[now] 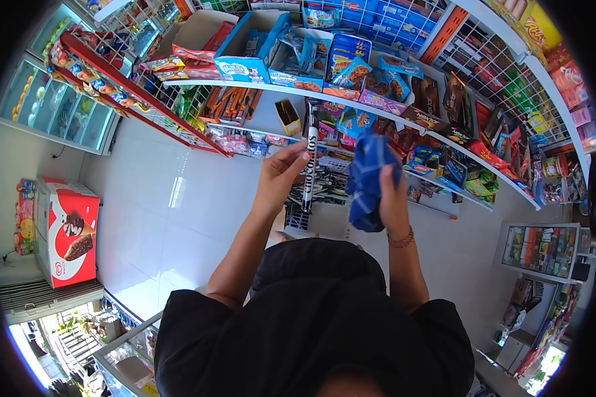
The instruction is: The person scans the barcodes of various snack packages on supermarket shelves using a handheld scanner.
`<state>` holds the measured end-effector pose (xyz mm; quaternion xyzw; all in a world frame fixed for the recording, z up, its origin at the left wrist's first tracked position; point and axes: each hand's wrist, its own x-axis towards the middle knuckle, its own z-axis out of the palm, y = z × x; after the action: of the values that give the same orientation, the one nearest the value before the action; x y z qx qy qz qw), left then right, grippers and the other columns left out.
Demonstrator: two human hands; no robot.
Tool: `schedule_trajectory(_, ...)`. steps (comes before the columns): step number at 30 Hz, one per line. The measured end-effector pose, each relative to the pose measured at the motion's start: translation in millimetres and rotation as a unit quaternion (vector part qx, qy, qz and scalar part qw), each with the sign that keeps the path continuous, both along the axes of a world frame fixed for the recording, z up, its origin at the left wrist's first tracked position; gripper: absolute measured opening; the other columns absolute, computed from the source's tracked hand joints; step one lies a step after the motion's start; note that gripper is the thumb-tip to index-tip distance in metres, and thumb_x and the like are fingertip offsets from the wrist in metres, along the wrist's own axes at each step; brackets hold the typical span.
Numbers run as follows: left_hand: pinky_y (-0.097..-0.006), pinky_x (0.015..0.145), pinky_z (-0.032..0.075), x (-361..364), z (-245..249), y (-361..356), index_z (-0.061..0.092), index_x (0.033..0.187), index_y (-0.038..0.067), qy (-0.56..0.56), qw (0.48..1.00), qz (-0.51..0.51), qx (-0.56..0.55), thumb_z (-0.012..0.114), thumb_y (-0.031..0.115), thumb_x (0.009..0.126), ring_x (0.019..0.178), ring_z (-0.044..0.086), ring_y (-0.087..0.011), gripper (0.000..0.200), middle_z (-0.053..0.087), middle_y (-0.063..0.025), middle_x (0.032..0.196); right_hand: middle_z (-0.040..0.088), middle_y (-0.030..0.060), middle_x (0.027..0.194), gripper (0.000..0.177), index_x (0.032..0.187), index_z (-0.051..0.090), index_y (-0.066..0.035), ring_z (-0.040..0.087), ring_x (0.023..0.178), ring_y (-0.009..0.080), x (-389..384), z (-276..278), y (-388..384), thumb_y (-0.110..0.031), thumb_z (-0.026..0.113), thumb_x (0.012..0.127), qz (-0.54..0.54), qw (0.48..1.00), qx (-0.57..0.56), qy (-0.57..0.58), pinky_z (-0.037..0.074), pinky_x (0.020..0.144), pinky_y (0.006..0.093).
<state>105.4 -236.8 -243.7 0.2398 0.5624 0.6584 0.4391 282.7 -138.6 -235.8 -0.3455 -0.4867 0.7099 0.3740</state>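
My left hand (281, 173) pinches a long, thin wafer stick packet (311, 142) between thumb and fingers. The packet is black and white with large "Chocolatos" lettering and stands roughly upright in front of the shelves. In my right hand (393, 206) is a bunched blue checked cloth (367, 185), slightly blurred and apart from the packet. Behind the packet's lower half, many similar black and white packets (328, 185) lie on a lower shelf. An open yellow and black box (288, 118) sits on the shelf just left of the packet's top.
Curved snack shelves (278, 86) hold blue cookie boxes (242, 69) and dark chocolate boxes (460, 106). A red-edged rack (132, 92) stands left. A red and white freezer (69, 231) is at far left, a glass case (540, 251) at right. Shiny tiled floor (172, 192) lies between.
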Motion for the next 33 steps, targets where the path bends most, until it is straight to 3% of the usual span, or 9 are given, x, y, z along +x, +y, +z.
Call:
schedule_trajectory(1,-0.0185,0.058,0.044,4,1,1,0.055,0.111,0.007,0.003,1.0,0.005,-0.015,0.055,0.015,0.084,0.077,0.057,-0.0056,0.028,0.062,-0.0018,0.091,0.053,0.0092,0.102,0.041,0.112,0.05,-0.004,0.055,0.088,0.0188,-5,-3,-5,-0.024,0.062,0.078,0.013,0.963,0.254,-0.087,0.045,0.074,0.0286)
schedule_trajectory(2,-0.0185,0.058,0.044,6,1,2,0.056,0.11,0.007,0.005,0.999,0.011,-0.03,0.056,0.015,0.084,0.078,0.056,-0.0048,0.027,0.062,-0.0009,0.09,0.053,0.0095,0.1,0.037,0.109,0.055,-0.007,0.055,0.088,0.0205,-9,-4,-9,-0.022,0.064,0.076,0.024,0.855,0.49,-0.169,0.045,0.073,0.0296)
schedule_trajectory(5,-0.0175,0.062,0.044,8,-13,2,0.058,0.107,0.004,-0.018,0.997,-0.027,0.074,0.055,0.01,0.084,0.082,0.055,-0.0046,0.024,0.06,-0.002,0.093,0.05,0.011,0.101,0.027,0.098,0.061,-0.007,0.051,0.093,0.0239,-21,3,-29,-0.013,0.066,0.072,0.143,0.847,0.489,-0.148,0.041,0.08,0.0323)
schedule_trajectory(9,-0.017,0.067,0.041,12,-13,-6,0.058,0.107,0.002,0.03,0.994,-0.058,0.092,0.055,0.005,0.082,0.081,0.053,-0.0049,0.025,0.058,-0.0027,0.096,0.049,0.0098,0.09,0.027,0.096,0.063,-0.011,0.053,0.082,0.0231,-27,13,-5,-0.01,0.066,0.07,0.028,0.839,0.528,-0.129,0.042,0.072,0.0292)
schedule_trajectory(11,-0.0171,0.057,0.037,21,-6,-8,0.059,0.105,0.003,0.004,0.994,-0.072,0.08,0.058,0.004,0.081,0.07,0.048,-0.0037,0.025,0.057,-0.0027,0.092,0.05,0.0106,0.091,0.025,0.096,0.062,-0.008,0.053,0.083,0.0233,-30,24,8,-0.01,0.065,0.071,0.003,0.858,0.496,-0.133,0.042,0.074,0.0292)
schedule_trajectory(26,-0.0192,0.064,0.042,23,-9,-13,0.058,0.104,0.002,0.027,0.991,-0.119,0.059,0.057,0.004,0.081,0.078,0.051,-0.0059,0.023,0.056,-0.002,0.093,0.051,0.0102,0.098,0.026,0.1,0.057,-0.002,0.051,0.091,0.0194,-20,10,5,-0.012,0.061,0.077,-0.023,0.895,0.42,-0.148,0.039,0.079,0.0269)
schedule_trajectory(30,-0.0211,0.069,0.045,29,3,-10,0.054,0.102,0.002,-0.022,0.993,-0.104,0.046,0.056,0.005,0.082,0.083,0.054,-0.0073,0.021,0.057,-0.0017,0.092,0.054,0.0071,0.099,0.034,0.11,0.05,-0.002,0.052,0.089,0.0138,-12,3,10,-0.014,0.06,0.08,-0.069,0.959,0.272,-0.045,0.041,0.078,0.0253)
schedule_trajectory(32,-0.0212,0.068,0.046,32,0,-4,0.055,0.1,0.002,-0.007,0.993,-0.057,0.1,0.056,0.004,0.082,0.083,0.054,-0.0075,0.018,0.057,-0.0016,0.091,0.055,0.0054,0.101,0.033,0.109,0.051,-0.003,0.051,0.09,0.0116,-4,8,2,-0.016,0.061,0.08,0.069,0.995,0.031,-0.059,0.042,0.079,0.0246)
schedule_trajectory(33,-0.0215,0.067,0.046,34,1,-3,0.054,0.1,0.002,-0.028,0.991,-0.049,0.117,0.056,0.003,0.082,0.083,0.054,-0.0077,0.018,0.057,-0.0016,0.091,0.056,0.0036,0.1,0.041,0.11,0.05,-0.003,0.052,0.089,0.0103,-2,12,-1,-0.02,0.066,0.075,0.153,0.985,0.038,-0.065,0.043,0.078,0.0251)
